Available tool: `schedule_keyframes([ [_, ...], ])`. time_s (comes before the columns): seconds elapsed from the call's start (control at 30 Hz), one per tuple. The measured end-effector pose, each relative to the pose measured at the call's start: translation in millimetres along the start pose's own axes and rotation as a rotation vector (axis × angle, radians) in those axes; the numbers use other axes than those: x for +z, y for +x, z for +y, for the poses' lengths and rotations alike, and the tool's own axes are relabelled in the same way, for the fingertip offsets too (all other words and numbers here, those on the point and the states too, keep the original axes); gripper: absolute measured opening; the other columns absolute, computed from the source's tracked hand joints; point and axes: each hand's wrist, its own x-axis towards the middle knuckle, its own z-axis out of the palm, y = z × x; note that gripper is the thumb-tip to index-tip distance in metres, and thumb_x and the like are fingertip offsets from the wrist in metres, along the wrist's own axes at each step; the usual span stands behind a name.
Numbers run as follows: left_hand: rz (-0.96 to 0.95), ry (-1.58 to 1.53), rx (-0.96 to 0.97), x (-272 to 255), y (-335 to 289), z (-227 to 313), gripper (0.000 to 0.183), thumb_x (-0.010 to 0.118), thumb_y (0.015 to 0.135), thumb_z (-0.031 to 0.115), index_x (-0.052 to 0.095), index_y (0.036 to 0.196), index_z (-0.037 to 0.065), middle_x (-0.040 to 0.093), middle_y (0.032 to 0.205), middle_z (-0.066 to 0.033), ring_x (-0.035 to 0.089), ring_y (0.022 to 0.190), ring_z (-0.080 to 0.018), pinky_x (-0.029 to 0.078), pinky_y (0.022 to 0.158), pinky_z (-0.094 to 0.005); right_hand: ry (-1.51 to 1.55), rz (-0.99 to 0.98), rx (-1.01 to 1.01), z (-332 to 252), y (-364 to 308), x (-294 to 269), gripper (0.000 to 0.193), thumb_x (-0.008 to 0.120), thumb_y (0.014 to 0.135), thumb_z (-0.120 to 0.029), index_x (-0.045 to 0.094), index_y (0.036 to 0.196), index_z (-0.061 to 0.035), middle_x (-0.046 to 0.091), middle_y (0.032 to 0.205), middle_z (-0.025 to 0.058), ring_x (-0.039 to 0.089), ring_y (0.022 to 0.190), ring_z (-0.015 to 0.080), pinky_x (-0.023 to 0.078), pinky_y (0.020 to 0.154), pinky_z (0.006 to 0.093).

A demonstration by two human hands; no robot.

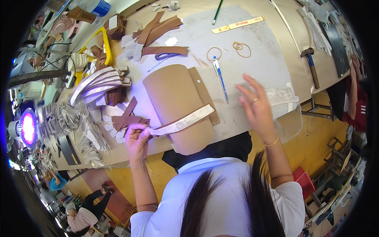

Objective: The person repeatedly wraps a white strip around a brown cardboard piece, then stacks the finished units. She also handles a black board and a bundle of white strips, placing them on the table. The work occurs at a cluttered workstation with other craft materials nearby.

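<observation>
Right hand [256, 104] is motion-blurred, fingers smeared, so contact with the clear strips [282, 96] beneath it can't be told. Left hand [136, 138] covers the near end of the pale strap [183, 122]; grip detail hidden under the fingers (purple lamp glare washes over the knuckles too). Large tan piece [173, 102] has its lower edge hidden behind the dark cloth [221, 148] and the person's shoulders. Stacks at the left rim [71, 118] are fisheye-squeezed, individual pieces too small to count. Another person's arm [353, 87] is cut off by the right rim.

Bright, even light; violet lamp [28, 128] glare left, fisheye-bent dark rim
</observation>
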Motion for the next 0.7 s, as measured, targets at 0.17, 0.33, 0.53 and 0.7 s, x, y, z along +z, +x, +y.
schedule_keyframes([
  [0.17, -0.017, 0.047, 0.113, -2.1, 3.0, 28.2, 0.012, 0.061, 0.086, -0.001, 0.056, 0.097, -0.001, 0.064, 0.085, -0.0139, 0.063, 0.071, -0.0179, 0.052, 0.066, -0.03, -0.278, -0.033, 0.089, 27.7, -1.0, -30.6, 0.037, 0.073, 0.073, -0.007, 0.063, 0.109, -0.0068, 0.055, 0.116, 0.0123, 0.053, 0.103, 0.0297, 0.043, 0.089, 0.0387],
  [0.33, -0.03, 0.186, 0.26, -1.1, 21.6, 87.4, 0.012, 0.064, 0.083, -0.004, 0.062, 0.094, -0.003, 0.064, 0.092, -0.0115, 0.064, 0.076, -0.0175, 0.054, 0.07, -0.027, -0.302, -0.115, 0.14, 33.0, -3.2, -34.2, 0.034, 0.072, 0.07, -0.004, 0.062, 0.102, -0.0043, 0.054, 0.096, 0.0104, 0.052, 0.093, 0.0284, 0.04, 0.085, 0.0369],
  [0.53, 0.226, 0.263, 0.659, -45.4, 61.9, 154.3, 0.017, 0.063, 0.087, 0.004, 0.063, 0.103, -0.002, 0.065, 0.094, -0.0061, 0.06, 0.081, -0.0124, 0.048, 0.076, -0.0247, -0.262, -0.171, 0.182, 29.7, 4.9, -34.4, 0.025, 0.072, 0.069, -0.003, 0.059, 0.09, -0.0028, 0.053, 0.087, 0.0087, 0.05, 0.088, 0.0272, 0.038, 0.083, 0.0358],
  [0.7, 0.481, 0.595, 0.589, -124.6, 96.2, 171.4, 0.022, 0.064, 0.087, 0.009, 0.065, 0.107, -0.001, 0.065, 0.093, -0.0034, 0.059, 0.081, -0.0095, 0.047, 0.077, -0.0237, -0.273, -0.205, 0.178, 30.1, 11.2, -33.5, 0.024, 0.072, 0.07, -0.004, 0.059, 0.09, -0.0026, 0.054, 0.087, 0.0076, 0.049, 0.089, 0.0253, 0.035, 0.086, 0.0356],
])
